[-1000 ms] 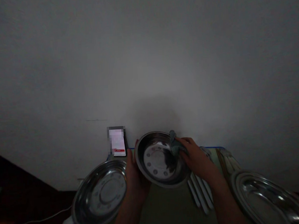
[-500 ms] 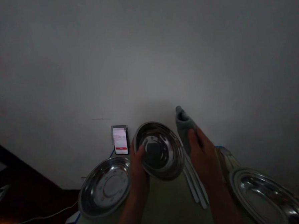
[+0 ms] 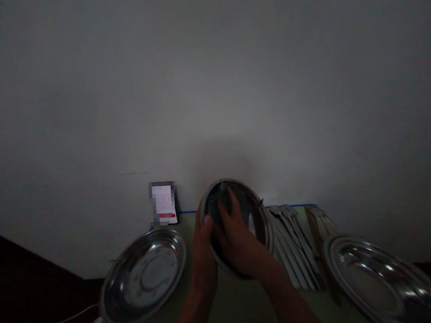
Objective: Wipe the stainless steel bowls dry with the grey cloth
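Note:
My left hand (image 3: 205, 251) grips the left rim of a shiny metal bowl (image 3: 264, 221), thumb over the edge and fingers behind it. The bowl is held up, tilted toward me, above the table. Inside it, my right hand (image 3: 237, 232) presses a grey-green cloth (image 3: 214, 207) against the inner wall, fingers partly spread over it. Much of the cloth is dark and hidden by the hand.
A metal basin (image 3: 145, 276) stands on the left of the green tabletop (image 3: 237, 305), a phone (image 3: 165, 205) leaning on the wall behind it. Metal cutlery (image 3: 295, 249), wooden chopsticks (image 3: 321, 252) and an oval metal dish (image 3: 377, 288) lie to the right.
My right hand first wiped the bowl's right inner side, then lifted the cloth out to the right. It is now back inside the bowl, farther left. My left hand kept its hold.

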The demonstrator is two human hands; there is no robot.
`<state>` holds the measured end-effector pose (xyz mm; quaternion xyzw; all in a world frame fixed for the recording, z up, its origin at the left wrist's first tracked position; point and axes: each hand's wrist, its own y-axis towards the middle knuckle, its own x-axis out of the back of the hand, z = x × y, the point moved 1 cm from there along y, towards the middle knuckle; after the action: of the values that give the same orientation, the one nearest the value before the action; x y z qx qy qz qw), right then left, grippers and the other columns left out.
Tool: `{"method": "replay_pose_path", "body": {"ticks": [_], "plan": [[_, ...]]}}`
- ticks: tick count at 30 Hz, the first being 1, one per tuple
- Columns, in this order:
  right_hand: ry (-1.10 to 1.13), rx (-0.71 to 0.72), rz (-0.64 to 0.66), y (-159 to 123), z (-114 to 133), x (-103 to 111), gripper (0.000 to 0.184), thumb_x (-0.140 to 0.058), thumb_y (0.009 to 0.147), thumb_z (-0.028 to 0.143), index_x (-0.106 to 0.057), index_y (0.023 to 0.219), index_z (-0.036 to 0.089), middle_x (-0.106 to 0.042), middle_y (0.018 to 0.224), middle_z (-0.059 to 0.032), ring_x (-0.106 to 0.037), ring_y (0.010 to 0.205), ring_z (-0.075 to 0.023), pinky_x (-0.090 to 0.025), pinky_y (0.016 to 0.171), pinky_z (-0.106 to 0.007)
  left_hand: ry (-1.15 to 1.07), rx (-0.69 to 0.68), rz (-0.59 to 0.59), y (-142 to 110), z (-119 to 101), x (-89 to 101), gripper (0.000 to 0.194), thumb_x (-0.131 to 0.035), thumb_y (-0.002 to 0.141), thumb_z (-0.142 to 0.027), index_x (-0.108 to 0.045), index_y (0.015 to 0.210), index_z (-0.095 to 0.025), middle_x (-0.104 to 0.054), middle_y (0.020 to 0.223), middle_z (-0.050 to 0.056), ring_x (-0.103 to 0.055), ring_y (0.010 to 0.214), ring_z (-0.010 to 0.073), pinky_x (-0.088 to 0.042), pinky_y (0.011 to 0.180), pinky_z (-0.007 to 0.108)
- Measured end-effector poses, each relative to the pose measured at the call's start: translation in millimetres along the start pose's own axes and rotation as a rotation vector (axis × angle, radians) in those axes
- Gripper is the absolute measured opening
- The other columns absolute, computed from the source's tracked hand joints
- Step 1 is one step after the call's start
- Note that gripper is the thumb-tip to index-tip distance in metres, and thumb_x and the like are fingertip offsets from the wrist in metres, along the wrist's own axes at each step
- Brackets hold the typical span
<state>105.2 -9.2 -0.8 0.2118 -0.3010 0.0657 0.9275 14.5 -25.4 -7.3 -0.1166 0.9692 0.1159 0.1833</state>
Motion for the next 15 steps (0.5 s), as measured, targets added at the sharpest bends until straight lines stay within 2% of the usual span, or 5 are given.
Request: {"method": "replay_pose_path", "body": {"ticks": [2, 5, 10, 13, 15], "plan": [[0.076, 0.017, 0.126, -1.1, 3.1, -6.1, 0.060, -0.034, 0.095, 0.023, -0.016, 0.150, 0.005, 0.015, 0.159, -0.0166, 0.013, 0.145, -0.0256, -0.012, 0.119, -0.048, 0.050, -0.030, -0.016, 2.3, 0.0, 1.6, 0.051, -0.059, 0.080, -0.053, -0.064, 0.123, -0.026, -0.061, 0.133, 0.003, -0.041, 0.136, 0.0275, -0.030, 0.114, 0.040], [0.184, 0.088, 0.253, -1.0, 6.7, -2.2, 0.063, -0.034, 0.096, 0.025, -0.010, 0.152, 0.010, 0.008, 0.161, -0.0121, 0.015, 0.145, -0.0218, -0.005, 0.119, -0.048, 0.110, -0.062, -0.004, 6.6, -1.1, 5.8, 0.051, -0.056, 0.083, -0.052, -0.061, 0.127, -0.027, -0.059, 0.136, 0.002, -0.040, 0.136, 0.0255, -0.027, 0.116, 0.038], [0.347, 0.229, 0.489, -6.1, 24.8, 27.3, 0.057, -0.038, 0.097, 0.025, -0.020, 0.151, 0.017, -0.024, 0.158, -0.0070, -0.018, 0.145, -0.0145, -0.015, 0.119, -0.037, 0.065, -0.035, -0.036, 8.4, -17.5, 9.7, 0.038, -0.062, 0.077, -0.046, -0.068, 0.108, -0.025, -0.070, 0.118, 0.001, -0.053, 0.125, 0.0255, -0.040, 0.107, 0.037], [0.357, 0.277, 0.521, -14.3, 38.8, 42.4, 0.053, -0.039, 0.097, 0.025, -0.027, 0.149, 0.025, -0.042, 0.150, -0.0021, -0.036, 0.139, -0.0133, -0.027, 0.116, -0.034, -0.055, 0.067, -0.127, 7.1, -31.8, 9.2, 0.023, -0.067, 0.066, -0.045, -0.066, 0.075, -0.023, -0.075, 0.088, 0.001, -0.064, 0.108, 0.0288, -0.052, 0.094, 0.039], [0.282, 0.265, 0.508, -21.1, 45.0, 46.2, 0.047, -0.039, 0.097, 0.023, -0.037, 0.144, 0.027, -0.055, 0.139, -0.0023, -0.050, 0.128, -0.0153, -0.036, 0.111, -0.034, -0.069, 0.087, -0.198, 6.9, -37.1, 10.5, 0.023, -0.066, 0.064, -0.046, -0.063, 0.068, -0.023, -0.072, 0.074, 0.000, -0.067, 0.099, 0.0293, -0.055, 0.087, 0.039]]}}
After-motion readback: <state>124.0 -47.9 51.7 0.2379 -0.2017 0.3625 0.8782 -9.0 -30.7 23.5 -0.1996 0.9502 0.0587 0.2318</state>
